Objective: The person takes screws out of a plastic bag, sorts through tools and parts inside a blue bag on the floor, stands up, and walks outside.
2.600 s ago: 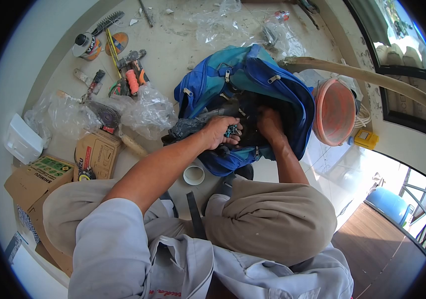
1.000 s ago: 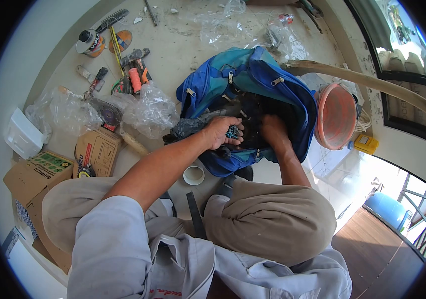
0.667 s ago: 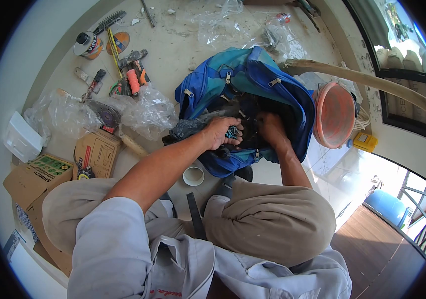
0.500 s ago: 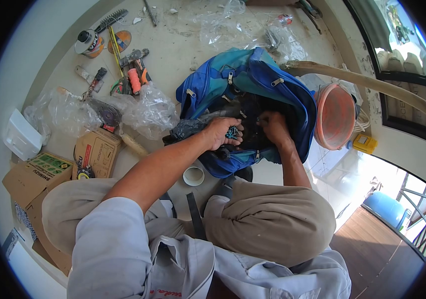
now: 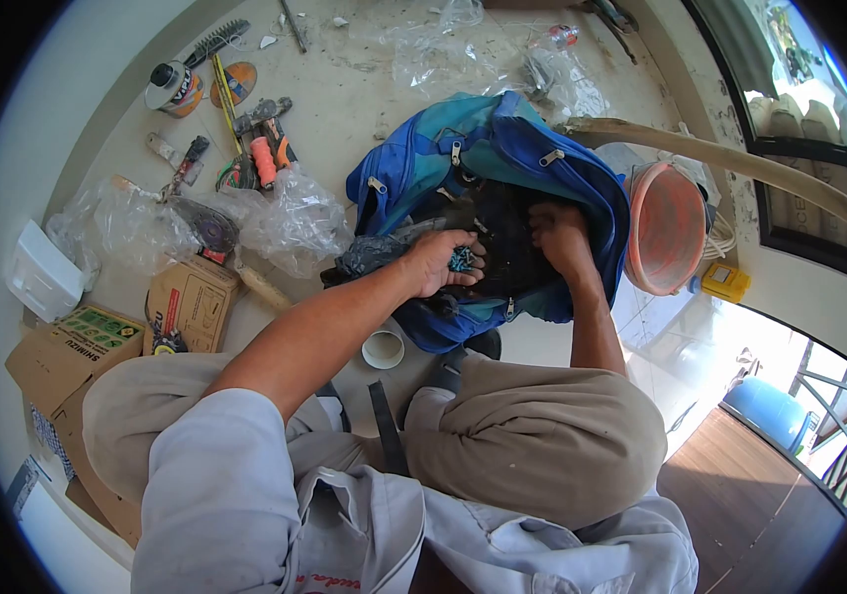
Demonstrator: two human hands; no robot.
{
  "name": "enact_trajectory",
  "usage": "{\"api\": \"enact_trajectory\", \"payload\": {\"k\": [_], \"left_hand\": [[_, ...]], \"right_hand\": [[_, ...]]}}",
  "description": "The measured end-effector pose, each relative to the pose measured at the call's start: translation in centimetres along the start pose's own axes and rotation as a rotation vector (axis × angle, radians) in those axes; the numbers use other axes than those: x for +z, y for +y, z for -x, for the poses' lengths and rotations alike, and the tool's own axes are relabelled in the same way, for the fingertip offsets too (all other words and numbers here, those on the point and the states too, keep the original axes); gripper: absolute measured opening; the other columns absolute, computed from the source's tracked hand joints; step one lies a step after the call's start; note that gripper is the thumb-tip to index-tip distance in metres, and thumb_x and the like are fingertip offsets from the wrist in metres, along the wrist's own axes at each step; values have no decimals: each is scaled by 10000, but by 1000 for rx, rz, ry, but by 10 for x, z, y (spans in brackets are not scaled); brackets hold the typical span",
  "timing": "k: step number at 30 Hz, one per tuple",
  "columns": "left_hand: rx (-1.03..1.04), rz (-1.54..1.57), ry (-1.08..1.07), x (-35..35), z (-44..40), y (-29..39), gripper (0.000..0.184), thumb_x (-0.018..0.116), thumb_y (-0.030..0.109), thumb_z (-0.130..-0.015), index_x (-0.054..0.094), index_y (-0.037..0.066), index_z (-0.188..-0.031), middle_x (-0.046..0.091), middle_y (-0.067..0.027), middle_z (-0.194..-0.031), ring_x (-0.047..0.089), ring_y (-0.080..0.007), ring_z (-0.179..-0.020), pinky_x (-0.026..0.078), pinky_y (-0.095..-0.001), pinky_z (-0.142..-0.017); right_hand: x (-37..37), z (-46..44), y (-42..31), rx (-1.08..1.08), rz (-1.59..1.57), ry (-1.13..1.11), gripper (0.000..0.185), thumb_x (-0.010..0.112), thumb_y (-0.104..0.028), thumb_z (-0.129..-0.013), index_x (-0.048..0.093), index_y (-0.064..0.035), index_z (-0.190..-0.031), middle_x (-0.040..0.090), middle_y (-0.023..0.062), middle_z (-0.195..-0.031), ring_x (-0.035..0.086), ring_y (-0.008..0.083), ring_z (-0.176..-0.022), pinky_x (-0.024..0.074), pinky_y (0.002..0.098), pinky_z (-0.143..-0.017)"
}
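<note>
A blue and teal zippered bag point(image 5: 594, 198) lies wide open on the floor in front of me, its inside dark and cluttered. My left hand point(image 5: 439, 262) is at the bag's left side, cupped round a handful of small blue-green pieces point(image 5: 461, 259) that look like screws. Deep in the right side of the bag is my right hand point(image 5: 560, 236), its fingers curled; what they touch or hold is hidden in shadow. Dark crumpled plastic point(image 5: 372, 257) sticks out near my left wrist.
An orange bucket point(image 5: 669, 233) stands right of the bag, beside a yellow bottle point(image 5: 725, 284). Left lie a hammer point(image 5: 263, 114), clear plastic bags point(image 5: 295, 223) and cardboard boxes point(image 5: 191, 302). A white round cup-like piece point(image 5: 384, 348) is near my feet. A curved wooden pole point(image 5: 730, 158) crosses the right.
My right hand has shifted right and slightly up inside the bag, away from my left hand. My left hand stays almost still with its handful.
</note>
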State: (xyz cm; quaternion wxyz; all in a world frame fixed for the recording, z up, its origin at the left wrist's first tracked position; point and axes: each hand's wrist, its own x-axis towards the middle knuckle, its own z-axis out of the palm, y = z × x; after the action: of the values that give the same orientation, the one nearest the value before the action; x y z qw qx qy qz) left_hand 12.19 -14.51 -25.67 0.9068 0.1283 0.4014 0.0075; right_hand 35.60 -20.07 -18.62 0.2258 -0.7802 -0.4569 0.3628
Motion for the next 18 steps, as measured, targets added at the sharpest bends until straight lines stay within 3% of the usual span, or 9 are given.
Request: {"api": "enact_trajectory", "payload": {"k": [3, 6, 9, 12, 15, 18], "left_hand": [[-15, -30, -7, 1, 1, 0, 334, 605, 325, -989, 653, 2, -1061, 697, -138, -947, 716, -243, -792, 598, -320, -644], [-4, -42, 7, 2, 3, 0, 334, 605, 329, -991, 653, 5, -1055, 691, -130, -934, 713, -239, -785, 596, -316, -644], [6, -47, 11, 2, 4, 1, 333, 606, 330, -990, 652, 6, -1053, 688, -127, -932, 711, -238, -786, 596, -319, -654], [2, -58, 11, 1, 4, 2, 332, 607, 329, -989, 652, 6, -1051, 686, -127, -937, 709, -238, -793, 597, -323, -667], [6, -68, 13, 2, 4, 2, 330, 611, 327, -987, 651, 5, -1049, 684, -129, -942, 707, -238, -800, 597, -329, -676], [13, -65, 2, 0, 5, 1, 328, 616, 324, -985, 651, 5, -1049, 683, -130, -947, 705, -237, -805, 597, -332, -683]], "right_hand": [[9, -3, 7, -216, 484, 39, 320, 545, 20, -821, 713, 76, -1087, 710, 304, -1040, 717, 419, -941, 578, 419, -862], [30, -4, 4, 162, 582, -207, 331, 582, -22, -796, 724, 42, -1089, 688, 321, -1087, 675, 439, -1062, 536, 450, -958], [41, 0, 14, 154, 622, -181, 320, 598, -22, -780, 734, 9, -1069, 696, 305, -1089, 664, 433, -1098, 520, 452, -985], [29, 1, 21, -6, 388, -1, 319, 585, -4, -782, 736, -18, -1063, 705, 281, -1080, 669, 445, -1073, 523, 464, -976], [31, 1, 22, -15, 421, 123, 339, 589, 2, -780, 733, -40, -1084, 711, 268, -1061, 681, 447, -1030, 541, 471, -935], [34, 4, 16, 5, 428, 64, 340, 590, -7, -789, 731, -52, -1095, 710, 268, -1051, 680, 447, -1020, 540, 483, -928]]}}
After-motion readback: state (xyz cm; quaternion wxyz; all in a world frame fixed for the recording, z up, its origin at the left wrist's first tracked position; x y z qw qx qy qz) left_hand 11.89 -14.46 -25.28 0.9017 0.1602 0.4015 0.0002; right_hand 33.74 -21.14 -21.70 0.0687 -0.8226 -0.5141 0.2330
